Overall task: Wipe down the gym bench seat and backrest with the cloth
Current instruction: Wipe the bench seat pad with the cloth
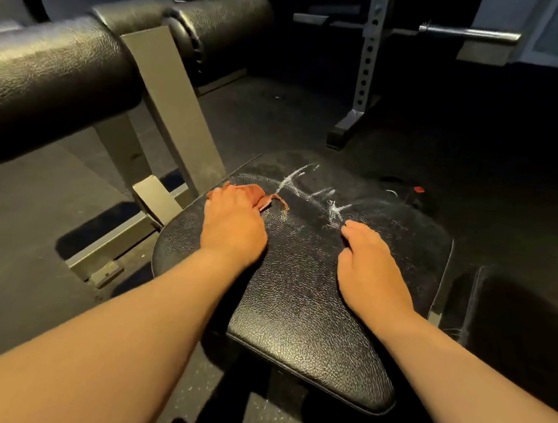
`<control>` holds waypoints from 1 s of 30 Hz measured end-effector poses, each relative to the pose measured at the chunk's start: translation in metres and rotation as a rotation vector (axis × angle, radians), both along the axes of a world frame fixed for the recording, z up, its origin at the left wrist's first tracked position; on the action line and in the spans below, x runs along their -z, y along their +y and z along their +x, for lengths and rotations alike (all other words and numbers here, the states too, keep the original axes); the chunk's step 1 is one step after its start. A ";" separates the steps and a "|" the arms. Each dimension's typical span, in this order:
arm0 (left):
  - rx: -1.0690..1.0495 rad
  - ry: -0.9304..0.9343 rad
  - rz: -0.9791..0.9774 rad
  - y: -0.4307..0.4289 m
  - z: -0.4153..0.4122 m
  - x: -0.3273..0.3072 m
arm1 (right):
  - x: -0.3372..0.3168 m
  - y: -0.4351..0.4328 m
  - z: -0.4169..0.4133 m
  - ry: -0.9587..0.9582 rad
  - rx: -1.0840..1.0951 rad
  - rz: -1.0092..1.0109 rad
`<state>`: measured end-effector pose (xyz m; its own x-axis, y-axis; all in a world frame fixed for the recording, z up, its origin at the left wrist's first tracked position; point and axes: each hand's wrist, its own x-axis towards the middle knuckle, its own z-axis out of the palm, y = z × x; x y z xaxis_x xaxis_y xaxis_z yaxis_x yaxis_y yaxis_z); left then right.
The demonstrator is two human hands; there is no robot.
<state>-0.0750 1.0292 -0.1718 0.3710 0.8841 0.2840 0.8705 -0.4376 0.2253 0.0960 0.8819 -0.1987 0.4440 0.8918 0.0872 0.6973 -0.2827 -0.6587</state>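
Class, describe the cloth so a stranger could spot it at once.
Start at the black bench seat mid-view. At its far left edge, the left hand holds a bunched cloth. Its reddish-brown colour sets it apart from the black seat and the white streaks beside it.
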 end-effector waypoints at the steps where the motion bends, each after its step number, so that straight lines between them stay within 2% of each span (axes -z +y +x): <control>1: -0.003 0.031 -0.013 -0.006 0.010 0.001 | -0.001 -0.001 0.000 0.002 0.006 0.004; 2: 0.064 0.020 -0.054 -0.014 0.020 0.006 | -0.002 -0.001 -0.001 0.010 0.015 0.010; 4: 0.350 -0.018 -0.169 -0.043 0.033 0.015 | -0.003 -0.002 -0.002 0.010 0.026 0.031; 6: 0.629 0.049 -0.268 -0.066 0.030 0.017 | -0.005 -0.002 -0.003 0.006 0.010 0.033; 9: 0.773 0.097 -0.504 -0.040 0.006 0.000 | -0.005 -0.002 -0.004 -0.013 0.009 0.026; 11: 0.647 0.064 -0.538 -0.017 -0.014 -0.010 | -0.004 -0.003 -0.005 -0.008 0.007 0.020; 14: 0.154 0.056 -0.290 -0.010 -0.024 -0.013 | -0.005 -0.006 -0.008 0.005 0.011 0.008; 16: -0.037 0.010 -0.304 -0.030 -0.001 -0.014 | -0.007 -0.009 -0.009 -0.010 0.025 0.054; 18: 0.138 -0.056 -0.454 -0.050 0.027 -0.010 | -0.012 -0.014 -0.014 -0.031 0.003 0.158; 20: 0.344 -0.140 -0.689 -0.073 0.042 -0.016 | -0.014 -0.015 -0.032 0.019 -0.122 0.209; 21: 0.366 -0.248 -0.770 -0.081 0.042 -0.020 | -0.013 -0.016 -0.043 0.052 -0.175 0.185; 23: 0.267 -0.476 -0.843 -0.083 0.036 -0.029 | -0.007 -0.014 -0.063 0.023 -0.171 0.080; 25: 0.212 -0.579 -0.786 -0.078 0.031 -0.026 | -0.005 -0.009 -0.069 -0.098 -0.143 -0.027; 28: 0.245 -0.344 -0.499 -0.067 0.018 -0.009 | -0.008 0.008 -0.044 -0.167 -0.110 -0.125; 30: 0.276 -0.265 -0.418 -0.062 0.008 0.001 | -0.011 0.031 -0.009 -0.200 -0.002 -0.148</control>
<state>-0.0673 0.9673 -0.1729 0.5677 0.8220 0.0458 0.6266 -0.4675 0.6235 0.0874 0.9129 -0.1882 0.4291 0.9023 0.0417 0.8103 -0.3641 -0.4593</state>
